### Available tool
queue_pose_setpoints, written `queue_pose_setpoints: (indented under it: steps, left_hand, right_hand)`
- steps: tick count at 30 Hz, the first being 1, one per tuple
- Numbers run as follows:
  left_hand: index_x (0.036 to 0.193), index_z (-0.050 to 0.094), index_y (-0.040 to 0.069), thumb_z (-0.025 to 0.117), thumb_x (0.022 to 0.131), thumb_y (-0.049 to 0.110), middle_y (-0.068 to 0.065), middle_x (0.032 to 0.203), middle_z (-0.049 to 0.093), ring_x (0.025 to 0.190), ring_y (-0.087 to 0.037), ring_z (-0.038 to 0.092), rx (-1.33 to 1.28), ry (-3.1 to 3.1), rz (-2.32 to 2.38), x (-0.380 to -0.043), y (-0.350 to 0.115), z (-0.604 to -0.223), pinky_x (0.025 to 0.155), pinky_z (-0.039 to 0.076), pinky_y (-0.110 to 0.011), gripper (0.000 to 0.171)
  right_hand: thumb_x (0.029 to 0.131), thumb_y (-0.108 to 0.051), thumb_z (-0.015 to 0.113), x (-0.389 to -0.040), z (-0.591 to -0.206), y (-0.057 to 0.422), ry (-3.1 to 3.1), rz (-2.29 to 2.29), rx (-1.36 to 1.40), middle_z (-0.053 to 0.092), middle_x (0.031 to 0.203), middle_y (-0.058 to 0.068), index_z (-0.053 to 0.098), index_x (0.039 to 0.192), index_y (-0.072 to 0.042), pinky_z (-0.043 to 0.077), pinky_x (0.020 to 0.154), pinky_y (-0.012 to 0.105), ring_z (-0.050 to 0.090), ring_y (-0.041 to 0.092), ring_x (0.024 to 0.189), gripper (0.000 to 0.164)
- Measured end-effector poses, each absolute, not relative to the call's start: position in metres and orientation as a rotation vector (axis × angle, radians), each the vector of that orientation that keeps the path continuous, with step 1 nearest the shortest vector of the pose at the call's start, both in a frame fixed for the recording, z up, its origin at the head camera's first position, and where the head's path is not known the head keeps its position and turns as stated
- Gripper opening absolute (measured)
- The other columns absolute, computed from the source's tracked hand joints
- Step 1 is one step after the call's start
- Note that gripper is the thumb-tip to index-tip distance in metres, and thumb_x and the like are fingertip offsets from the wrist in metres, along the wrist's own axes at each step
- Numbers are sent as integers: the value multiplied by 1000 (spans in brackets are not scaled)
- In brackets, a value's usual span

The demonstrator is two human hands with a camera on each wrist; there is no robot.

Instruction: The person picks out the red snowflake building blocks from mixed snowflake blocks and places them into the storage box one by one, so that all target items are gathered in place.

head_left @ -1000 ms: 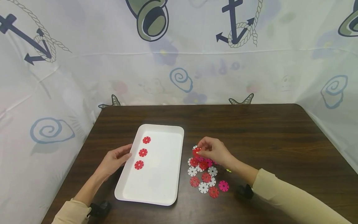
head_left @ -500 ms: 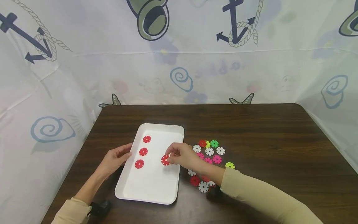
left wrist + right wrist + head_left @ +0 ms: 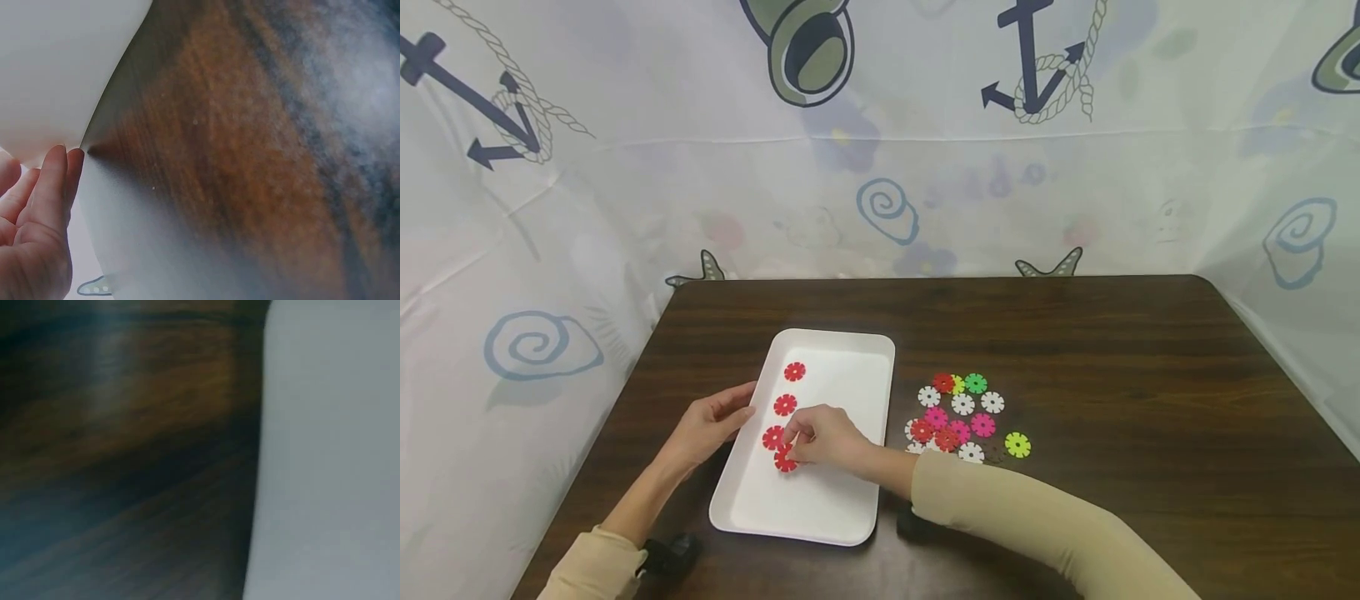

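Observation:
A white rectangular tray (image 3: 850, 354) lies on the dark wooden table, with several red notched plastic discs along its left side, such as the topmost red disc (image 3: 794, 372). My left hand (image 3: 703, 429) holds the tray's left edge between thumb and fingers; in the left wrist view its fingertips meet the edge of the tray (image 3: 69, 75). Over the tray, my right hand (image 3: 827, 437) pinches a red notched disc (image 3: 785, 460) just below the third disc in the column. The right wrist view shows only the tray (image 3: 331, 450) and table; the hand is outside it.
Right of the tray is a loose group of notched discs in white, red, pink, green and yellow, including a yellow disc (image 3: 1018, 445). My right sleeve (image 3: 1007, 500) covers its lower part. A patterned white curtain (image 3: 962, 183) hangs behind the table (image 3: 1112, 358).
My right hand has picked a red disc from the loose group and carried it left across the tray to the foot of the red column. My left hand has stayed at the tray's edge.

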State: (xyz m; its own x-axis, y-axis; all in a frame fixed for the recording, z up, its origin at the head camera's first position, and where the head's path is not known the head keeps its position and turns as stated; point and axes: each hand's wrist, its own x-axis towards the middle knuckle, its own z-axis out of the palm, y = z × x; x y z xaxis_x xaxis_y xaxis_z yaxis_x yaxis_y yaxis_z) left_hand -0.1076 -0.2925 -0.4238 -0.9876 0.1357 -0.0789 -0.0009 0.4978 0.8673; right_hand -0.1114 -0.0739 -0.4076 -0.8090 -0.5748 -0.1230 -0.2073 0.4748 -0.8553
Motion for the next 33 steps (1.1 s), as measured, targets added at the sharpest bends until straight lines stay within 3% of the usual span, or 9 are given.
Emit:
queue_pose_setpoints:
  steps: [12,33]
  left_hand:
    - [138,42,-1,61,92,19,-27,134,50,114,-41,57,137,2585,1505,-110,-293,-424,87,52,-41,54]
    - [139,42,-2,58,94,18,-28,132,51,113,-42,56,99,2559,1529,-109,-294,-425,87,53,-40,52]
  right_hand:
    - [82,-8,71,-108,-414,-104,2354,-1162,-702,60,62,-3,68,87,-8,42,53,11,49,5,55,6]
    - [84,-9,69,-102,-423,-112,2470,-1037,-767,61,70,-9,68,88,-13,42,60,8,50,0,62,6]
